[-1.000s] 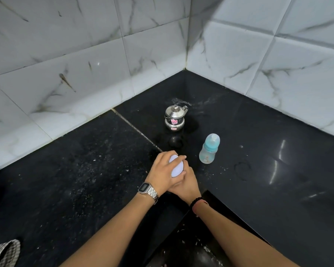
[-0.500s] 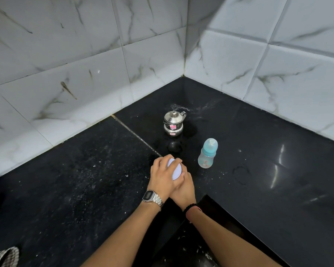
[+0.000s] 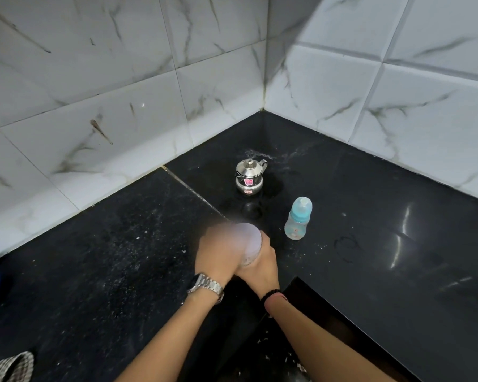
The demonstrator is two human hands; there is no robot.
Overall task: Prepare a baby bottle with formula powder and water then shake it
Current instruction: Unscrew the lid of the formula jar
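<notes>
1. Step in hand, by judgement: the person is opening a small jar (image 3: 250, 245), probably the powder container. The left hand (image 3: 218, 257), motion-blurred, is curling over its pale lid; the right hand (image 3: 261, 264) is wrapping closed around its body.
2. The baby bottle (image 3: 298, 219) is standing upright and capped on the black counter (image 3: 398, 244), untouched, just beyond and to the right of the hands, toward the tiled back corner.
3. A steel pot (image 3: 249, 176) is standing nearer that corner.
4. Next move is likely calling for freeing the lid, then uncapping the bottle.
</notes>
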